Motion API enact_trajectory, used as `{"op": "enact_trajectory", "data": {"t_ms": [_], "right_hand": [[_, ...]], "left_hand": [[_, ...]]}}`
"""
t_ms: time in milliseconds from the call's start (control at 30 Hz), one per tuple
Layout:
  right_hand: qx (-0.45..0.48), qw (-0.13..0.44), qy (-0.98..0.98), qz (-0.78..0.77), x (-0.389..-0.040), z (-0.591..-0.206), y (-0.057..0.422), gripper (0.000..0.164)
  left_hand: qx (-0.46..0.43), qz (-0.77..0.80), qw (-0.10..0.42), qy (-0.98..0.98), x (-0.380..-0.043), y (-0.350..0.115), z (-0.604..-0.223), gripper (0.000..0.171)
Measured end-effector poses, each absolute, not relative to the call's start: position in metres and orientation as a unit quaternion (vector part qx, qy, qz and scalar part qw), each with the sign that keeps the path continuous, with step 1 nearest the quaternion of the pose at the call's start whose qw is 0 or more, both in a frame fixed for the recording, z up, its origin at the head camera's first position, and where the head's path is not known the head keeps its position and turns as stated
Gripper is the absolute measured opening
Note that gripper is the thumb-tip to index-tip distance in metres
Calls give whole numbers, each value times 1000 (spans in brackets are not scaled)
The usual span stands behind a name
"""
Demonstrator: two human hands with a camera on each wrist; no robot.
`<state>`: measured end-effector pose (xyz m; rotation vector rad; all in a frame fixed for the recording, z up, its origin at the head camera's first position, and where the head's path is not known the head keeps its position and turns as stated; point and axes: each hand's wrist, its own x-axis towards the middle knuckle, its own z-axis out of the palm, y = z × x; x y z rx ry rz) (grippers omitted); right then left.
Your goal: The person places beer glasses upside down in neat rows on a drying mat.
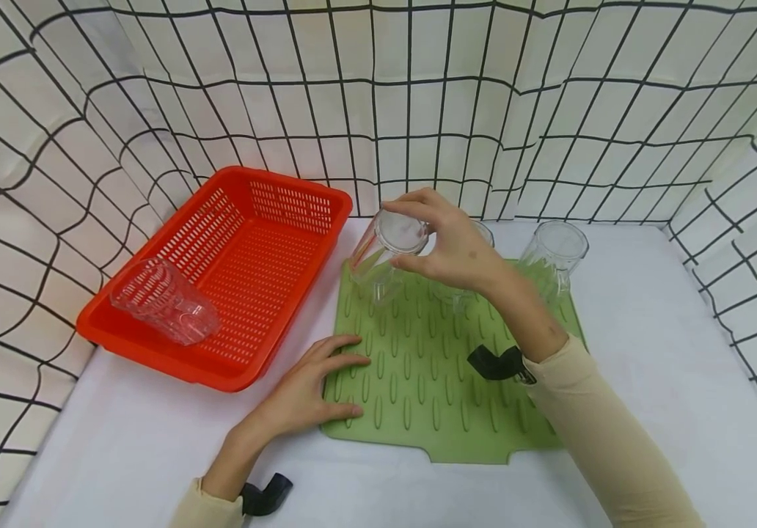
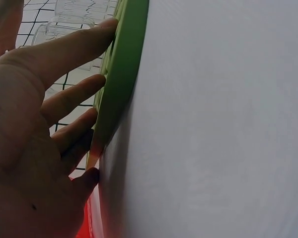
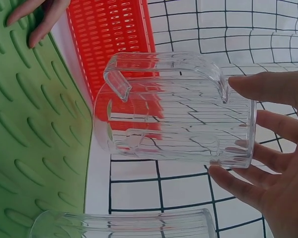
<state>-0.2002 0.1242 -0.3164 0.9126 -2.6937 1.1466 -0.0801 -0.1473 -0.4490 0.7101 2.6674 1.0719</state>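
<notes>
My right hand (image 1: 461,249) grips a clear mug (image 3: 179,114) around its base end, thumb on one side and fingers on the other. The mug is mouth down, with its base uppermost, at the far left corner of the green mat (image 1: 418,396). Beside it, partly hidden behind the right hand, stands another clear mug (image 1: 484,233). A third clear mug (image 1: 555,246) stands upside down at the mat's far right. My left hand (image 1: 302,389) rests at the mat's left edge, its fingers spread and fingertips on the mat.
A red slotted basket (image 1: 315,194) stands on the white table (image 1: 656,352) to the left, with a clear mug (image 1: 167,304) lying tilted in its near end. White walls covered by a black wire grid (image 1: 411,110) close off the back and sides.
</notes>
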Motion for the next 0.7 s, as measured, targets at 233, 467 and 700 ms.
{"op": "enact_trajectory", "data": {"t_ms": [233, 467, 700], "right_hand": [[295, 23, -885, 359, -204, -318, 122, 69], [289, 4, -891, 351, -207, -320, 119, 70], [282, -17, -896, 342, -212, -321, 115, 70]], "left_hand": [[231, 365, 100, 896, -79, -148, -449, 67], [230, 364, 101, 897, -78, -149, -448, 67], [227, 367, 101, 896, -78, -149, -448, 67]]}}
